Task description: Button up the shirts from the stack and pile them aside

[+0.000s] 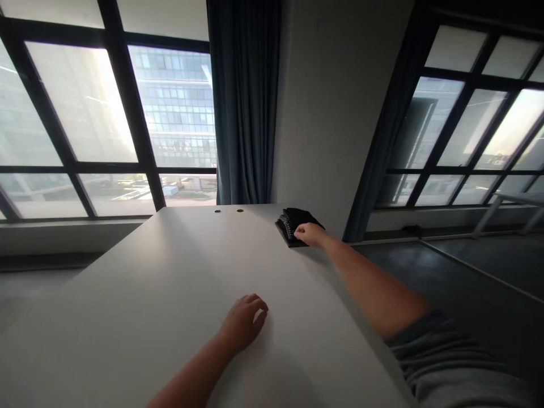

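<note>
At the far right edge of the white table [170,283] lies a stack of flat black items [297,217]. A row of pale marks runs along its left side, like a binding or a zip; its exact kind I cannot make out. My right hand [311,234] reaches out to it, fingertips pinched at its near edge. Closer to me, my left hand [244,322] hovers over or rests on the tabletop, holding nothing, its fingers loosely curved and the thumb apart.
Two small round discs [240,211], one dark and one brownish, are at the table's far edge. Behind are large windows [174,107], a dark blue curtain [244,102] and a grey pillar [323,113]. Another table [518,197] stands far right, beyond the dark floor.
</note>
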Action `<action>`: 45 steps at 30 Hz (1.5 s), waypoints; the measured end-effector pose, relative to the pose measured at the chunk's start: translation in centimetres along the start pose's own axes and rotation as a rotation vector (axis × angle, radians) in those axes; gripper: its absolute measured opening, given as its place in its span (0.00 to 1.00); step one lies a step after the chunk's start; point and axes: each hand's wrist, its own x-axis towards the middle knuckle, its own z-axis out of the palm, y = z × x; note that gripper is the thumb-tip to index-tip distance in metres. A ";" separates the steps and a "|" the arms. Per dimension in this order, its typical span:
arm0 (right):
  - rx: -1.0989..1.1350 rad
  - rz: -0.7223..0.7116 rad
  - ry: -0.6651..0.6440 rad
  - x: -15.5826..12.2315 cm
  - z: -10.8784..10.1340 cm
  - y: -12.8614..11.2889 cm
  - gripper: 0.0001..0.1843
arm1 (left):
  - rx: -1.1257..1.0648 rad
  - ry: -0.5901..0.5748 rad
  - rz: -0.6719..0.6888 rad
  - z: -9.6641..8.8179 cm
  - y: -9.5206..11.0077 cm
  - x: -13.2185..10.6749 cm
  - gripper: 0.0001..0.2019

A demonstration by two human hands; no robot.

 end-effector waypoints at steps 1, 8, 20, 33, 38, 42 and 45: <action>-0.039 0.045 -0.010 1.2 1.6 1.0 0.09 | 0.025 -0.033 -0.023 1.2 -0.9 0.3 0.12; -0.212 0.274 0.086 9.4 5.6 6.0 0.19 | 0.153 -0.153 -0.054 4.7 -4.9 1.7 0.26; -0.261 0.377 0.097 16.1 10.0 9.3 0.26 | -0.014 -0.325 -0.037 5.0 -3.7 5.4 0.35; -0.113 0.325 0.370 17.9 3.4 7.5 0.23 | 0.068 -0.320 -0.021 6.0 -4.5 5.3 0.37; -0.100 0.113 0.532 15.5 -2.0 4.3 0.19 | 0.140 -0.304 0.033 6.8 -5.2 5.3 0.34; 0.110 -0.108 0.683 11.1 -4.4 0.6 0.15 | 0.132 -0.222 0.165 5.9 -5.9 4.8 0.29; 0.376 -0.156 0.666 6.3 -4.0 -2.5 0.15 | 0.099 0.050 0.042 4.4 -7.3 4.2 0.25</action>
